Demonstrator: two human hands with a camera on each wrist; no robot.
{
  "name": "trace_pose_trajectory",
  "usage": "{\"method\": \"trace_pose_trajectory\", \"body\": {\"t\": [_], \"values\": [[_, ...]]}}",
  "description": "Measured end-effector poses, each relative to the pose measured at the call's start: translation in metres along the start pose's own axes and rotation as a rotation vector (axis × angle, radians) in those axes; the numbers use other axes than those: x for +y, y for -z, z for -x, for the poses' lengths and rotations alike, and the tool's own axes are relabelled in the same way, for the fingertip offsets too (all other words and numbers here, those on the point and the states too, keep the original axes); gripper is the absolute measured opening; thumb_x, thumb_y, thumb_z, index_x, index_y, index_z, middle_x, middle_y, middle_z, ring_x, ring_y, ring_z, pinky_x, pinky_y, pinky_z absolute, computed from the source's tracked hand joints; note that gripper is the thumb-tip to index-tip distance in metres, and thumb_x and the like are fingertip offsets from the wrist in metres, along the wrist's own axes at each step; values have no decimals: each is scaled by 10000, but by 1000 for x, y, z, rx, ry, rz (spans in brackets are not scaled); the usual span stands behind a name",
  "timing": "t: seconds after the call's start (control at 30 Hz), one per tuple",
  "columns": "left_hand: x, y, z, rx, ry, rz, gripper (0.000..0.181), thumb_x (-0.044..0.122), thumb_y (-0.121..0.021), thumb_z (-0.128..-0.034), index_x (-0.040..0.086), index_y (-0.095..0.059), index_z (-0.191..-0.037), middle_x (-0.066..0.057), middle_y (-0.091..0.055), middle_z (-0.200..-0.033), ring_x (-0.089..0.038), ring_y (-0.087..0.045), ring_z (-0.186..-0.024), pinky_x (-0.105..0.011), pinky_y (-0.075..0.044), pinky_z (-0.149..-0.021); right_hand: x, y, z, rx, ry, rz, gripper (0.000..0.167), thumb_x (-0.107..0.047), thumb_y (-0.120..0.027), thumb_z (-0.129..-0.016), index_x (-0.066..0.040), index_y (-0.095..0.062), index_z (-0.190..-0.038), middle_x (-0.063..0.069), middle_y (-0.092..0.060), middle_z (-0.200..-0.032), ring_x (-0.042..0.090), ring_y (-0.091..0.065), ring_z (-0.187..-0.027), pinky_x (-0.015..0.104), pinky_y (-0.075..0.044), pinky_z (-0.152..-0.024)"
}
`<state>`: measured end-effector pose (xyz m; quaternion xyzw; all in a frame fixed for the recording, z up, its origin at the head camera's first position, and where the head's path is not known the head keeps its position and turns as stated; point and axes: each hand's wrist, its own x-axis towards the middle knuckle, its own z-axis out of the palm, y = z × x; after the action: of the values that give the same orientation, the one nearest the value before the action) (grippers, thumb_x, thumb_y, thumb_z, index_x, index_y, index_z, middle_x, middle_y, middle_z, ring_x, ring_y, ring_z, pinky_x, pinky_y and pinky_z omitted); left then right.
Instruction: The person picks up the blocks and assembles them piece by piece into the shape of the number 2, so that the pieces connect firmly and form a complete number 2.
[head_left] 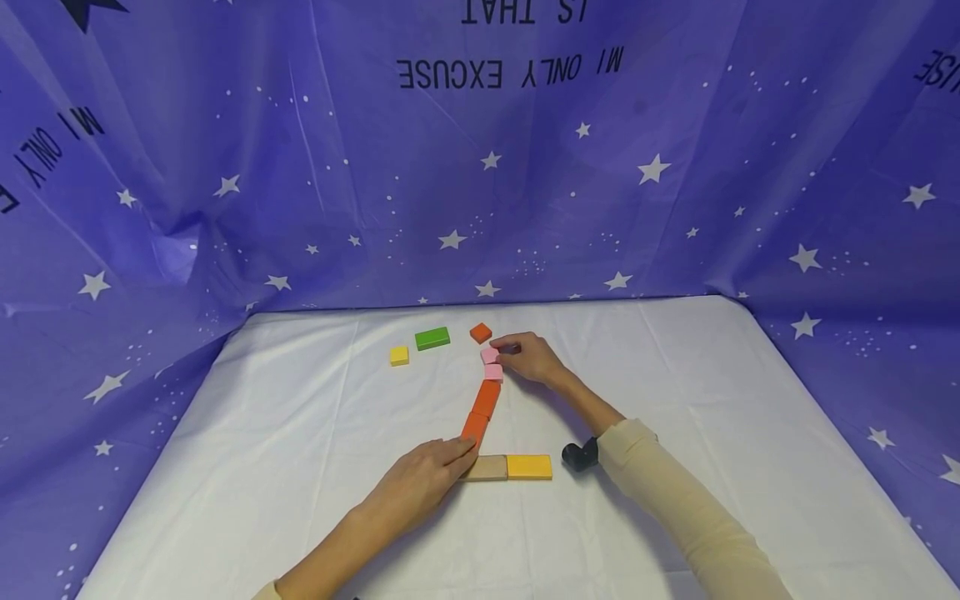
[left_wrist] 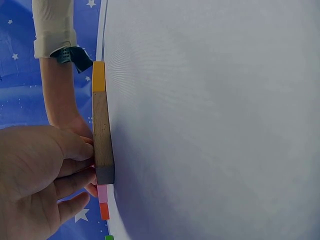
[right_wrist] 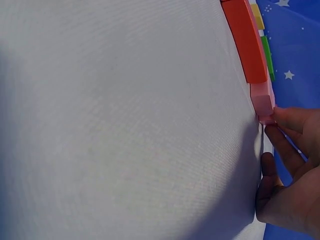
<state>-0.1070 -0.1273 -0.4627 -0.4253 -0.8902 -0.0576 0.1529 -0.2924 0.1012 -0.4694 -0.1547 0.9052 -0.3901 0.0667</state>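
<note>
My right hand (head_left: 532, 358) pinches the far pink block (head_left: 490, 356) between thumb and fingers; in the right wrist view that hand (right_wrist: 295, 155) is at the end of the row. A second pink block (head_left: 492, 372) lies against it, followed by two orange-red blocks (head_left: 487, 400) in a slanting line. My left hand (head_left: 420, 479) rests with its fingers stretched out on the near orange-red block (head_left: 473, 429). Beside those fingers lies a plain wooden block (head_left: 487, 468), end to end with a yellow-orange block (head_left: 529, 467). The left hand covers part of the wooden block.
Further back lie a small orange block (head_left: 481, 332), a green block (head_left: 432, 338) and a small yellow block (head_left: 399, 356). A white cloth (head_left: 300, 467) covers the table. A purple starred curtain (head_left: 480, 200) stands behind. A black device (head_left: 580, 456) is at the right wrist.
</note>
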Motion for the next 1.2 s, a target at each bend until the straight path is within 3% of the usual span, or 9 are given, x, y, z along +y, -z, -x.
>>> {"method": "trace_pose_trajectory", "body": {"t": [0.33, 0.6, 0.83, 1.2], "values": [[-1, -1, 0, 11, -4, -4, 387, 13, -753, -849, 30, -699, -1232, -79, -639, -1288, -207, -624, -1157, -340, -521, -960, -2, 2, 0, -1, 9, -3, 320, -174, -693, -926, -119, -726, -1240, 81, -681, -1237, 269, -628, -1041, 419, -521, -897], [-1, -1, 0, 10, -5, -4, 391, 8, -756, -846, 28, -700, -1232, -85, -644, -1283, -206, -630, -1147, -332, -524, -953, 3, 1, -3, 51, 25, -118, 342, -163, -652, -961, -55, -674, -1286, 95, -705, -1155, 281, -657, -1057, 398, -541, -887], [0, 0, 0, -2, -2, 0, 387, 16, -753, -855, 26, -697, -1238, -87, -642, -1287, -207, -627, -1153, -335, -520, -962, 2, 1, -6, 80, -36, -184, 388, -187, -701, -936, -41, -646, -1291, 115, -677, -1154, 313, -626, -1110, 408, -535, -900], [0, -1, 0, -19, 8, -9, 390, 26, -752, -856, 45, -696, -1241, -75, -640, -1298, -201, -615, -1176, -335, -513, -972, -5, -4, -28, 98, -100, -246, 407, -202, -717, -922, -15, -639, -1275, 145, -659, -1212, 302, -572, -1197, 422, -478, -993]]}}
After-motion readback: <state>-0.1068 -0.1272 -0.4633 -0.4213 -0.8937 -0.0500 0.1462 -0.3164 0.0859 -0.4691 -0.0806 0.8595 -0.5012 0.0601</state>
